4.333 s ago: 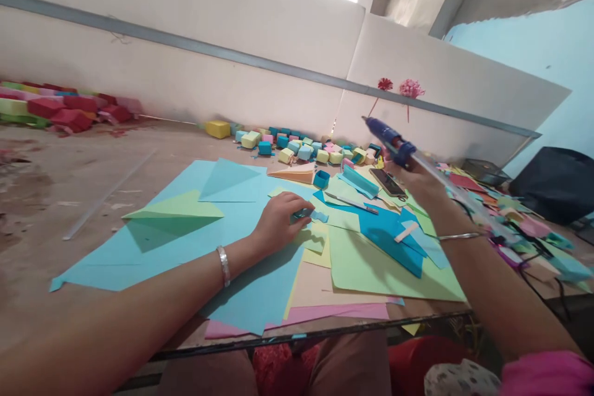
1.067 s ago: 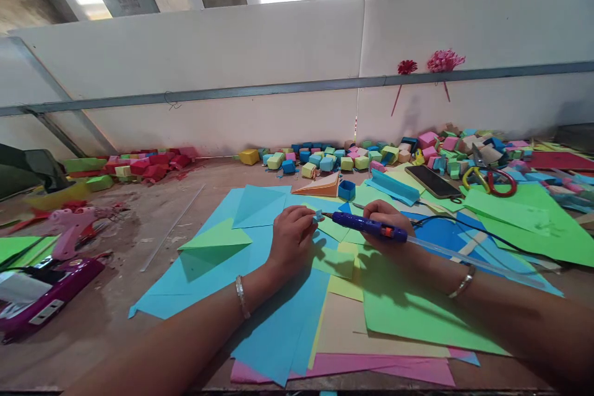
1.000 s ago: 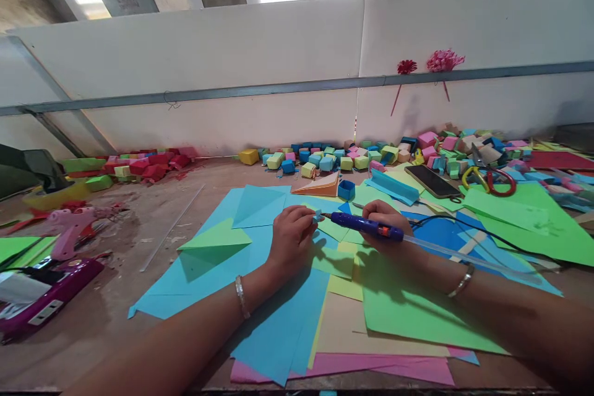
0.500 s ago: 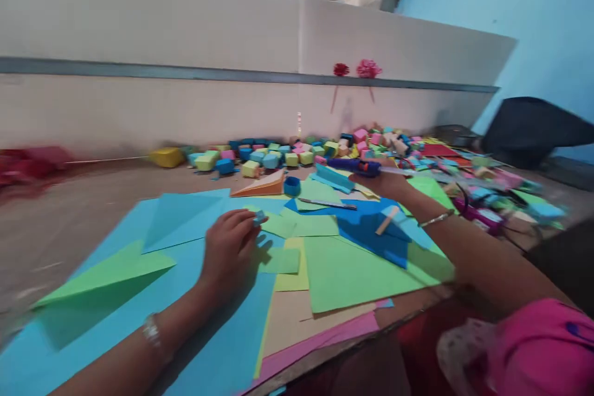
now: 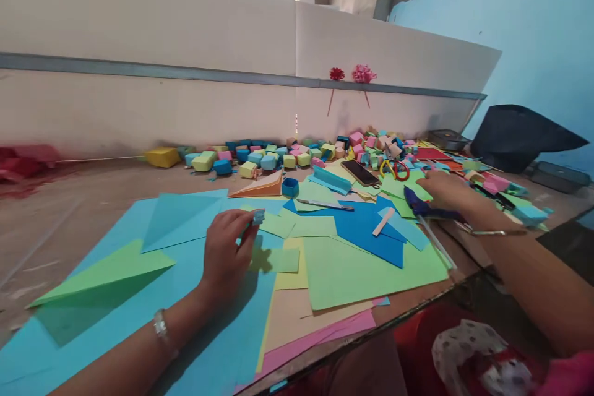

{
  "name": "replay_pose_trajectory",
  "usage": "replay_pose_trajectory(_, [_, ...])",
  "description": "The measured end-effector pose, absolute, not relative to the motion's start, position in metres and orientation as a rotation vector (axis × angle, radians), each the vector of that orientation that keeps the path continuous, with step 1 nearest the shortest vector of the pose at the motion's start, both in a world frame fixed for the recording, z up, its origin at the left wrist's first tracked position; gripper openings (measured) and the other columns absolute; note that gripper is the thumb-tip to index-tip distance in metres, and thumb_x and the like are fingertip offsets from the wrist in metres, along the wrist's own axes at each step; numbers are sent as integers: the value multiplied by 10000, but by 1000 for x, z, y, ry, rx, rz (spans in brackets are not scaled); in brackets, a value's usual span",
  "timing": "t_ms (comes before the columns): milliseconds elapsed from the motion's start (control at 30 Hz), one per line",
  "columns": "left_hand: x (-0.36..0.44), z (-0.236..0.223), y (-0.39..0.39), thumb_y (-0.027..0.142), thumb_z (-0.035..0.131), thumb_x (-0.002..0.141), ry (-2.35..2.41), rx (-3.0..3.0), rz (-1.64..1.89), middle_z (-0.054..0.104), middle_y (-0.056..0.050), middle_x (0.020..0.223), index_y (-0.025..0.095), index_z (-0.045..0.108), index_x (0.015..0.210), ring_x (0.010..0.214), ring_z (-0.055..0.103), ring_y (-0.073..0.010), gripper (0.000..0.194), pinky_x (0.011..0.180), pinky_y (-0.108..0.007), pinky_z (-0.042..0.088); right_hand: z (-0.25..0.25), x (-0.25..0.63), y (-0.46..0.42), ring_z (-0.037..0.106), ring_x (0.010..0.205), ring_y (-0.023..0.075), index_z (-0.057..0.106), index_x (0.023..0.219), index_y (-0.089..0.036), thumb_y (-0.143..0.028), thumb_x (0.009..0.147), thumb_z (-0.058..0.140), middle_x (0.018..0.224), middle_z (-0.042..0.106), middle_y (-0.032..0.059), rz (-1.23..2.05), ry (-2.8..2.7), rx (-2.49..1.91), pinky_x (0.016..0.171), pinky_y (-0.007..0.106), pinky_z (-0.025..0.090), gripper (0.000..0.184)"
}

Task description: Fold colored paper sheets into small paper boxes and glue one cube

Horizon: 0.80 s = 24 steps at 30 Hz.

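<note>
My left hand (image 5: 228,247) is closed, pinching a small light-blue folded paper piece (image 5: 258,217) between thumb and fingertips above the paper sheets. On the right, my right hand (image 5: 448,190) is just beyond a dark blue glue gun (image 5: 421,205), which rests at the edge of the green paper. A pale glue stick (image 5: 436,240) sticks out of the gun's back. The right fingers are partly hidden and blurred, so their hold is unclear. Under the left arm lies a large light-blue sheet (image 5: 218,334). Near the left hand is a small green paper strip (image 5: 276,260).
Several small coloured paper boxes (image 5: 268,163) line the wall. A phone (image 5: 361,173), scissors (image 5: 394,169), a craft knife (image 5: 325,204) and a blue paper ring (image 5: 290,186) lie mid-table. A dark blue sheet (image 5: 348,229) is beneath a pale strip (image 5: 383,221). The table edge (image 5: 408,315) runs in front.
My right hand has moved right and toward me from mid-table; the glue gun came along and now points away from me. The phone and scissors are uncovered. My left hand keeps its pinch.
</note>
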<state>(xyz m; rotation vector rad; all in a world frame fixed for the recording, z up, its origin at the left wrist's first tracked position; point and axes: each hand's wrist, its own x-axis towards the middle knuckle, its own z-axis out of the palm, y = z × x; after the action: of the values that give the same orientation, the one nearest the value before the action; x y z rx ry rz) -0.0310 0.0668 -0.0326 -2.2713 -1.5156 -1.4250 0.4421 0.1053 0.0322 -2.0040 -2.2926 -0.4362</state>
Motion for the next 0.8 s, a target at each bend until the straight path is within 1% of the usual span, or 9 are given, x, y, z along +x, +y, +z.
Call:
replay_pose_trajectory(67, [-28, -30, 65, 310, 550, 847, -1608, -2200, -1566, 678, -45, 907, 220, 643, 898, 913, 602, -232, 139, 846, -368, 461, 41, 388, 106, 638, 999, 263, 729, 982, -197, -134, 748, 690, 1057, 673, 136, -375, -2382, -1774, 808, 341, 503, 245])
replay_pose_trajectory(167, [-22, -22, 64, 339, 617, 785, -1796, -2168, -1802, 665, -17, 852, 214, 595, 817, 825, 612, -200, 131, 788, -333, 481, 41, 282, 99, 647, 932, 193, 739, 886, -227, -303, 852, 624, 1031, 676, 76, 246, -2201, -1091, 789, 307, 537, 142])
replay_pose_trajectory(267, [-16, -11, 62, 383, 663, 745, -1882, -2253, -2036, 658, -12, 791, 199, 592, 772, 749, 609, -181, 198, 704, -306, 491, 26, 190, 88, 640, 818, 163, 729, 862, -211, -355, 755, 707, 988, 668, 64, 699, -1913, -884, 686, 283, 551, 181])
replay_pose_trajectory(333, [-13, -4, 60, 401, 696, 722, -1903, -2304, -2138, 660, -18, 761, 188, 609, 748, 722, 610, -175, 231, 674, -298, 495, 15, 152, 83, 630, 794, 161, 719, 889, -201, -360, 697, 745, 976, 677, 63, 872, -1718, -875, 667, 285, 541, 251])
replay_pose_trajectory(433, [-9, 1, 56, 401, 737, 692, -1929, -2320, -2243, 676, -31, 754, 178, 633, 734, 725, 627, -182, 249, 669, -304, 509, 8, 130, 81, 618, 722, 151, 702, 811, -187, -340, 651, 759, 846, 696, 36, 1062, -1479, -840, 666, 288, 526, 229])
replay_pose_trajectory(567, [-8, 6, 68, 377, 713, 721, -1859, -2527, -2231, 718, -63, 877, 173, 654, 852, 835, 673, -215, 249, 730, -335, 537, 13, 142, 92, 641, 718, 161, 698, 754, -194, -341, 625, 768, 768, 716, 11, 1158, -1346, -770, 728, 312, 532, 208])
replay_pose_trajectory(667, [-4, 8, 99, 300, 587, 807, -1877, -2503, -1665, 725, -69, 956, 176, 648, 971, 904, 679, -217, 215, 783, -350, 533, 19, 168, 111, 666, 743, 172, 683, 798, -193, -363, 644, 755, 760, 723, 16, 1021, -1294, -757, 775, 331, 531, 240])
replay_pose_trajectory(733, [3, 6, 126, 253, 666, 745, -1899, -2417, -1508, 701, -97, 1007, 168, 658, 938, 1015, 639, -266, 211, 906, -412, 480, 18, 187, 126, 652, 681, 162, 657, 803, -187, -376, 671, 715, 696, 693, 10, 864, -1288, -804, 720, 313, 520, 237])
replay_pose_trajectory(800, [14, -1, 152, 267, 794, 624, -1914, -2337, -1385, 658, -132, 1079, 170, 664, 894, 1172, 531, -358, 315, 1015, -497, 376, 13, 202, 140, 615, 622, 147, 630, 769, -179, -390, 678, 673, 652, 654, 0, 742, -1316, -918, 658, 288, 493, 233])
